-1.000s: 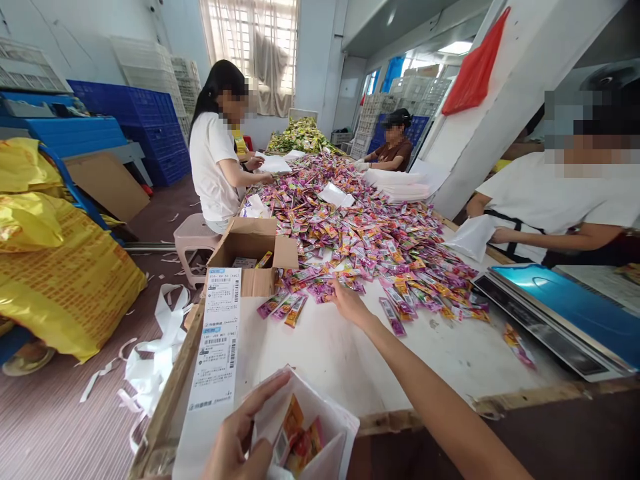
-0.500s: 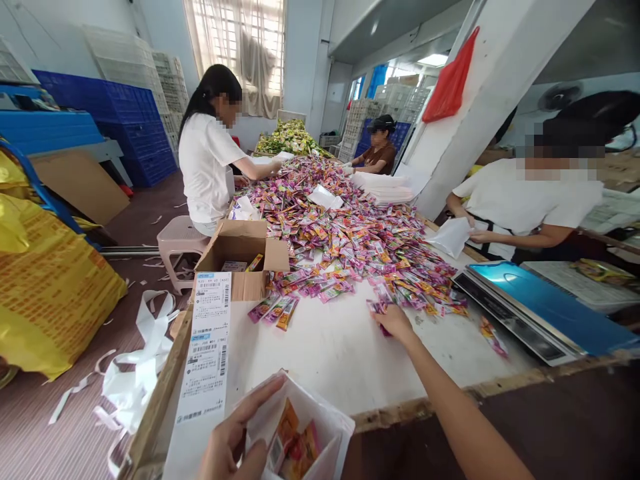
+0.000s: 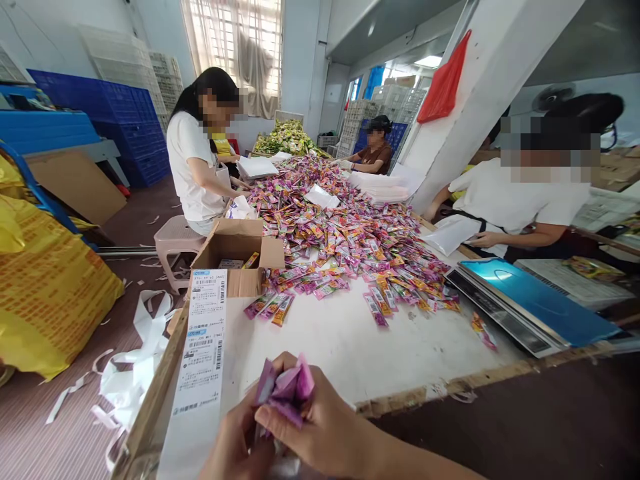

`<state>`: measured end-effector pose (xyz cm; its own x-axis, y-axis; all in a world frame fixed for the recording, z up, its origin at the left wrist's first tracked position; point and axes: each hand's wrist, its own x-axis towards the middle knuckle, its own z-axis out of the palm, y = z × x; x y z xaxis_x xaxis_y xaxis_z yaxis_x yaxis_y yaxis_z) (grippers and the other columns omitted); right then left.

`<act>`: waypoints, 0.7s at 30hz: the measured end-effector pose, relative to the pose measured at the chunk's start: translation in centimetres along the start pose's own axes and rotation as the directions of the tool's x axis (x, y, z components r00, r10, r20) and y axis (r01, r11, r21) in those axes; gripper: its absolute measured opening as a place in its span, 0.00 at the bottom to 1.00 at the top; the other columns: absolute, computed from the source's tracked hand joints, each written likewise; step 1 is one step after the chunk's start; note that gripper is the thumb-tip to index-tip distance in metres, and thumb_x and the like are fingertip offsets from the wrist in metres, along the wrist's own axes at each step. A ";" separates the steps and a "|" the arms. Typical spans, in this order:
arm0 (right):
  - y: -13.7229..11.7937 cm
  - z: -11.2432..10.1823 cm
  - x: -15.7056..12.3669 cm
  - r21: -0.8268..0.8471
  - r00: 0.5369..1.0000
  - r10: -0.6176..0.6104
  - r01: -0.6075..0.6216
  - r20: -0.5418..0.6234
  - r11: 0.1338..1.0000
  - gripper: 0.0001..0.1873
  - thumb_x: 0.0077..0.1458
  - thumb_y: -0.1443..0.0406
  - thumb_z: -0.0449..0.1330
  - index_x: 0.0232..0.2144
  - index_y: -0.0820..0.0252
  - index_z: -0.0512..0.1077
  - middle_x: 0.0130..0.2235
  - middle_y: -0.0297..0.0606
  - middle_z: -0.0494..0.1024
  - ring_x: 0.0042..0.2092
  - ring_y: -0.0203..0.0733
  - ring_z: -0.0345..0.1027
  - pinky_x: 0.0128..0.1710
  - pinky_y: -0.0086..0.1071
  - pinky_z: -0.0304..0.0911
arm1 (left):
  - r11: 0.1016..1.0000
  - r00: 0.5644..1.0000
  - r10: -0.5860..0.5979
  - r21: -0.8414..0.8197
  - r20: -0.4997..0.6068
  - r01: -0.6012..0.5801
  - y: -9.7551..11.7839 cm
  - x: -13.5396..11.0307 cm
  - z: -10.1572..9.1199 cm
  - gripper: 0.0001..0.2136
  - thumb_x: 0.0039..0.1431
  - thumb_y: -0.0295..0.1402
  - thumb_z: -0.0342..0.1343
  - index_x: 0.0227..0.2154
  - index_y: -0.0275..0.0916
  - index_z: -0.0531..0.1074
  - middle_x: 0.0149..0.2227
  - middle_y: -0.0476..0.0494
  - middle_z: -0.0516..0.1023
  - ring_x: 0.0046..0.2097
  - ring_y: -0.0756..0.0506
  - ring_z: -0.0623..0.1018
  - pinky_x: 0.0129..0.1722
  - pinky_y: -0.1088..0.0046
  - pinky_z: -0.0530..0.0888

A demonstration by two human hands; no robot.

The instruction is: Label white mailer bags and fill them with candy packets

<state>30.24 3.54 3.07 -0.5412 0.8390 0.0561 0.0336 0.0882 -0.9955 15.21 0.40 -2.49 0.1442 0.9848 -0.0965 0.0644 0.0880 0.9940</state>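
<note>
My right hand (image 3: 325, 427) is closed around several small purple snack packets (image 3: 287, 393), at the near edge of the table. My left hand (image 3: 243, 433) is right beside it, fingers curled around the white plastic bag (image 3: 284, 465). Both hands and the packets hide most of this bag, so its mouth and contents cannot be seen. Beyond them a big heap of purple and orange snack packets (image 3: 340, 220) spreads over the white table (image 3: 330, 333). Small groups of packets (image 3: 280, 310) lie at its near side.
Printed labels (image 3: 205, 353) run along the table's left edge beside an open cardboard box (image 3: 235, 247). A blue-topped scale (image 3: 530, 300) stands at right. Three people sit around the heap, one person (image 3: 525, 200) at right holding a white bag (image 3: 453, 233). White strips litter the floor.
My right hand has come back from the heap to my left hand, bringing packets. The white bag's opening is now covered. The person at left has drawn their arm back.
</note>
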 end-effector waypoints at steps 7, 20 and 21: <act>3.2 -1.0 -0.3 -0.461 0.995 -0.103 0.097 0.013 0.882 0.09 0.46 0.66 0.61 0.30 0.55 0.65 0.36 0.35 0.73 0.40 0.44 0.67 0.41 0.35 0.63 | 0.995 0.996 0.056 -0.075 -0.062 -0.061 -1.8 0.0 -0.3 0.26 0.50 0.30 0.59 0.55 0.41 0.72 0.57 0.42 0.76 0.61 0.35 0.69 0.62 0.57 0.64; 0.7 -1.9 -5.5 -0.031 0.977 -0.118 0.115 -0.177 0.993 0.07 0.64 0.64 0.52 0.33 0.56 0.66 0.33 0.37 0.69 0.39 0.40 0.66 0.43 0.34 0.63 | 0.950 0.971 0.013 0.300 0.240 -0.087 0.7 -5.1 -1.8 0.29 0.62 0.27 0.48 0.64 0.54 0.56 0.67 0.53 0.59 0.66 0.43 0.61 0.65 0.59 0.57; 0.6 -1.7 -5.9 -0.063 0.972 -0.148 0.138 -0.184 0.988 0.05 0.64 0.65 0.52 0.34 0.56 0.66 0.34 0.37 0.69 0.40 0.40 0.66 0.43 0.34 0.63 | 0.942 0.967 0.009 0.322 0.256 -0.094 0.7 -5.3 -1.9 0.30 0.61 0.26 0.48 0.65 0.54 0.55 0.68 0.52 0.58 0.66 0.43 0.61 0.64 0.59 0.57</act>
<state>34.94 -0.44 2.25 -0.3761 0.9011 0.2157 0.0113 0.2373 -0.9714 12.65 -4.52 -1.24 0.3931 0.9143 -0.0978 0.3647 -0.0574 0.9294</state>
